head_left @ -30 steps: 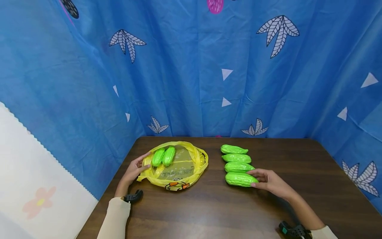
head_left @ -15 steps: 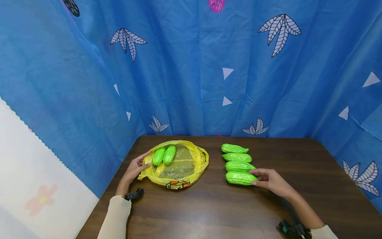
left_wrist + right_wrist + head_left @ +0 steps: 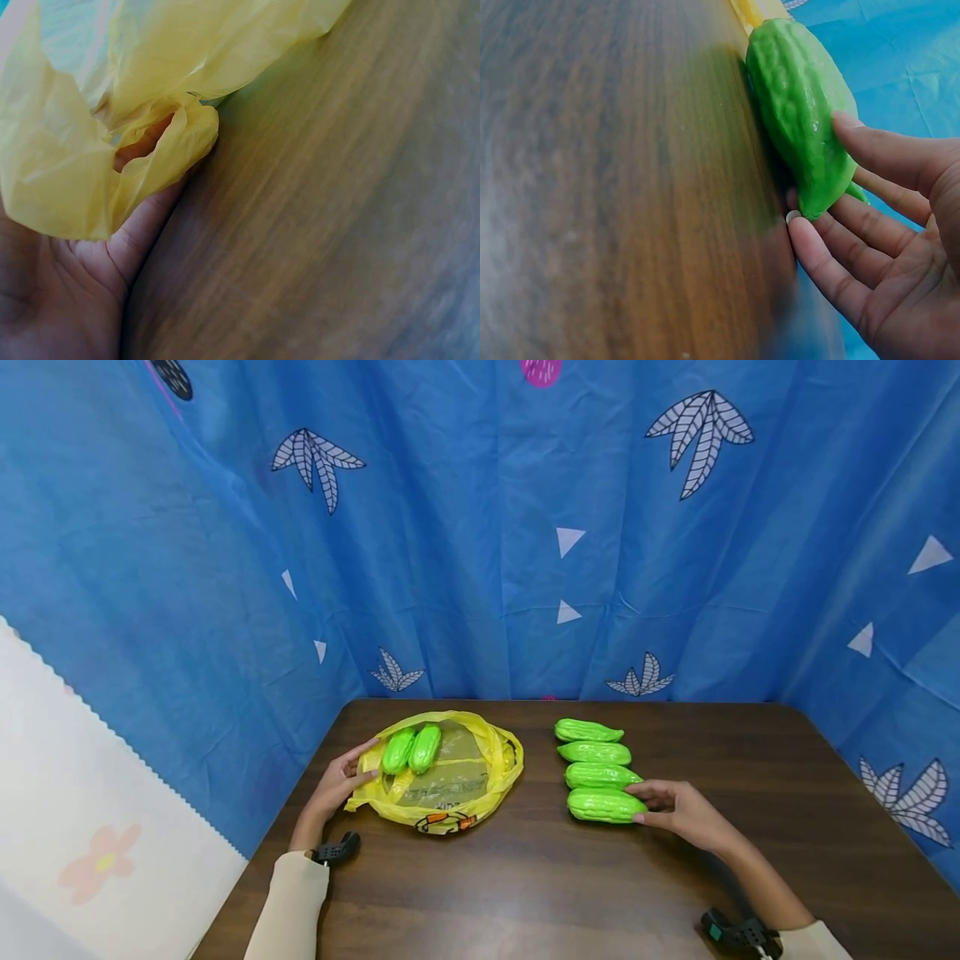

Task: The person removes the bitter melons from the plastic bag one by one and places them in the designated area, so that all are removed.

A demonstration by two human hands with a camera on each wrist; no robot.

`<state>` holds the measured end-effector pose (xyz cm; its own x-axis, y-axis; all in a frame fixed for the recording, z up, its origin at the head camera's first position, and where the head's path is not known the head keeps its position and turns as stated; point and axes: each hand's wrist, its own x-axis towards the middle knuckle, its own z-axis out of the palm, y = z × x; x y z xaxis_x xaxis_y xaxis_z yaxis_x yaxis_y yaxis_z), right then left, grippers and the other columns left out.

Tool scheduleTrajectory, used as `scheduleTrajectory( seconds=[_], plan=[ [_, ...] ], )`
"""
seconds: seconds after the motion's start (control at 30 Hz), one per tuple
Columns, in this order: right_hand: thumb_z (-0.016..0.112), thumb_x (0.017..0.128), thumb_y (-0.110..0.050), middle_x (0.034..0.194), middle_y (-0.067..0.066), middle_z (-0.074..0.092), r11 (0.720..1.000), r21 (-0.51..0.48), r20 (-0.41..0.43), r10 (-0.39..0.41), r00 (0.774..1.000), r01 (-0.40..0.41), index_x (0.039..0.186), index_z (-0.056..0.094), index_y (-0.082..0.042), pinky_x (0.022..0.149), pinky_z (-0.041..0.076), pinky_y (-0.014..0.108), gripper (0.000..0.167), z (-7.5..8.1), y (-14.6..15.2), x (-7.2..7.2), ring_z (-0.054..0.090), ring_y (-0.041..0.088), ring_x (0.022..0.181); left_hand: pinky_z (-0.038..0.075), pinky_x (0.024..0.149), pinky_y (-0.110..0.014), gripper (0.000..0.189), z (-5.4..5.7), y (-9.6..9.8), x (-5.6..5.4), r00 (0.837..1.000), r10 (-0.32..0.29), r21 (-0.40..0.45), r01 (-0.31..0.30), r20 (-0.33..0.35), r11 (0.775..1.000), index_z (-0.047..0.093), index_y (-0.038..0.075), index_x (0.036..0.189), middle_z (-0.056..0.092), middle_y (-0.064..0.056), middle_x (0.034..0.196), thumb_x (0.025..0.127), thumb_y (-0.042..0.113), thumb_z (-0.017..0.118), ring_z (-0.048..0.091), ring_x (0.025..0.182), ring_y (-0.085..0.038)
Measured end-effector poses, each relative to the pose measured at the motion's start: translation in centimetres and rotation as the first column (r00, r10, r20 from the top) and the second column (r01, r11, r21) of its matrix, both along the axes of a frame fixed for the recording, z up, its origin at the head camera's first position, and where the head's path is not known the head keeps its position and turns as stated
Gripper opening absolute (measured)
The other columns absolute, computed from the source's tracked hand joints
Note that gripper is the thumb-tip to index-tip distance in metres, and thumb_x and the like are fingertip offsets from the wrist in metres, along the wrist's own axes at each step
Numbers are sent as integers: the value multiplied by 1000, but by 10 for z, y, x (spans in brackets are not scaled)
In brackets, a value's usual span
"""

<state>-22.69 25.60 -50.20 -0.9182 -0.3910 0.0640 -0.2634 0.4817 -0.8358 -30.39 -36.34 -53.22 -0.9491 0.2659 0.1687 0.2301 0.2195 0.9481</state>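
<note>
A yellow plastic bag lies with its mouth spread on the left of the table. Two bright green bitter gourds lie side by side inside it. My left hand grips the left edge of the bag, its fingers partly hidden by the plastic in the left wrist view. On the right, several more bitter gourds lie in a row. My right hand holds the nearest bitter gourd by its tapered end, thumb on its side and fingers around the tip, as the right wrist view shows.
A dark brown wooden table carries everything. Blue patterned curtain stands along the back and both sides, with a white cloth at the lower left. Black cameras are strapped to both wrists.
Both hands and the gourds hold nearly the same places. Only a slight shift of the whole head view shows.
</note>
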Motion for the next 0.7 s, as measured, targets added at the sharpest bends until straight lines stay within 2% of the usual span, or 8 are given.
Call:
scheduleTrajectory(
  seconds=[0.17, 0.47, 0.53, 0.7],
  plan=[
    [77, 92, -25, 131, 17, 66, 1000, 22, -19, -15, 1000, 15, 131, 68, -7, 83, 54, 31, 44, -2, 0, 1, 65, 18, 105, 57, 80, -25, 65, -1, -1, 0, 1000, -6, 20, 6, -2, 1000, 37, 2, 156, 36, -29, 156, 98, 4, 66, 67, 104, -7],
    [78, 91, -24, 130, 19, 65, 1000, 15, -16, 0, 1000, 1, 131, 67, -4, 82, 54, 30, 46, -1, 0, 2, 65, 21, 105, 56, 75, -23, 63, 0, 0, 2, 1000, 15, -23, -15, -7, 1000, 36, -2, 155, 36, -31, 155, 98, -1, 63, 66, 98, -7],
    [78, 91, -25, 131, 17, 66, 1000, 11, -8, -7, 1000, 7, 131, 68, -6, 82, 54, 30, 45, -1, 0, 2, 65, 20, 106, 55, 75, -23, 63, 3, 2, 3, 1000, 20, -43, -20, -12, 999, 36, -4, 155, 35, -31, 156, 98, -1, 63, 65, 99, -8],
    [79, 90, -25, 130, 15, 66, 1000, 18, -22, -10, 1000, 10, 130, 68, -8, 82, 54, 31, 45, 0, 2, 2, 65, 20, 106, 56, 80, -26, 63, 21, 9, 11, 1000, 19, -54, -18, 13, 998, 37, -5, 154, 37, -31, 155, 97, -1, 64, 66, 104, -10]
  ],
)
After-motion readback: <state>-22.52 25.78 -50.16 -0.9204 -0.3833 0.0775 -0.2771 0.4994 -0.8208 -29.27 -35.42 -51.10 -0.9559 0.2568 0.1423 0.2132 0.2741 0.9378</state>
